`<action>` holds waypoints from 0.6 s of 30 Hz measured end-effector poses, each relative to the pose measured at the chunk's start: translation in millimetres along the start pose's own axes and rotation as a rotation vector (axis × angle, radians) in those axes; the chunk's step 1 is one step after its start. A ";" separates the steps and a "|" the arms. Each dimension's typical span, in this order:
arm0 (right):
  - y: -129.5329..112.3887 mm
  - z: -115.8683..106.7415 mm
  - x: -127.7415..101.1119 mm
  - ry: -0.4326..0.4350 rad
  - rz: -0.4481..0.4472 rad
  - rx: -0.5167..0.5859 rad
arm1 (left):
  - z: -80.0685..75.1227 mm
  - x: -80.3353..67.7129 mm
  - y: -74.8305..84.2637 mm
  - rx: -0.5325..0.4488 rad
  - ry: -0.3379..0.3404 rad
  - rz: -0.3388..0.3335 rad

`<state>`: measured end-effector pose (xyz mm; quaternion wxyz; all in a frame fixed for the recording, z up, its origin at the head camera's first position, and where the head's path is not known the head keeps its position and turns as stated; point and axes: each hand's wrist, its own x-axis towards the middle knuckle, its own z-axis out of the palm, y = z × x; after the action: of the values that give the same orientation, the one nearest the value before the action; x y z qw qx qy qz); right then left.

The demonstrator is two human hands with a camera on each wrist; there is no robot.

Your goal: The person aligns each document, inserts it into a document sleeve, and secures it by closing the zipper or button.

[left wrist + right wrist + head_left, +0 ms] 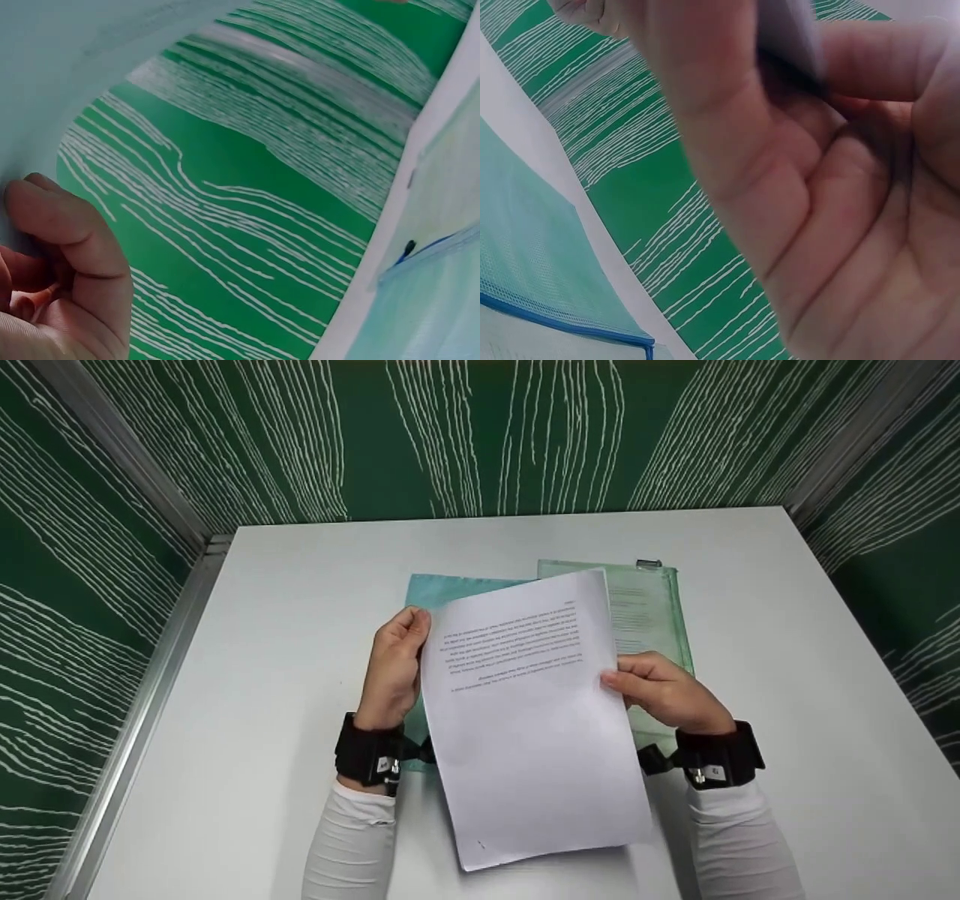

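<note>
Both hands hold up white printed paper (532,765), tilted over the table, with its text upside down in the head view. My left hand (394,667) pinches the paper's upper left edge between thumb and curled fingers. On the opposite side, my right hand (667,694) grips the right edge, thumb on the printed face. In the right wrist view a strip of the paper (791,34) passes between the fingers. Whether it is one sheet or a few, I cannot tell. Beneath it lie a blue pouch (465,586) and a green pouch (652,615), both partly hidden.
The pouches rest on a white table (247,675). A dark clip-like piece (649,563) sits at the green pouch's top edge. Green panels with white wavy lines (487,442) rise behind and beside the table. A metal rail (150,720) runs along the left.
</note>
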<state>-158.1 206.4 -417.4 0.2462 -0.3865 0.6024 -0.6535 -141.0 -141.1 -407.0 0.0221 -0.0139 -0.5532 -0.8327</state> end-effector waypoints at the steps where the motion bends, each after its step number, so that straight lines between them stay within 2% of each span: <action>1: 0.5 0.1 0.1 0.003 0.001 0.015 | -0.5 -0.3 -0.2 -0.011 -0.004 -0.008; 7: 0.7 0.0 -0.6 0.025 0.007 0.026 | -4.4 -2.3 1.2 -0.222 -0.064 -0.047; 10: 0.1 -1.1 -1.5 0.034 0.013 0.036 | -5.7 -2.2 1.6 -0.280 -0.096 -0.079; 14: -1.2 -3.7 -4.1 0.045 0.016 0.081 | -7.2 -1.3 0.7 -0.250 -0.123 -0.104; 18: -3.5 -6.3 -7.6 0.075 0.031 0.103 | -7.6 -0.6 -0.6 -0.173 -0.141 -0.084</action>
<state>-158.3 216.7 -415.4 0.2531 -0.3393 0.5828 -0.6937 -140.4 -147.8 -410.5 -0.0531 -0.0509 -0.4794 -0.8745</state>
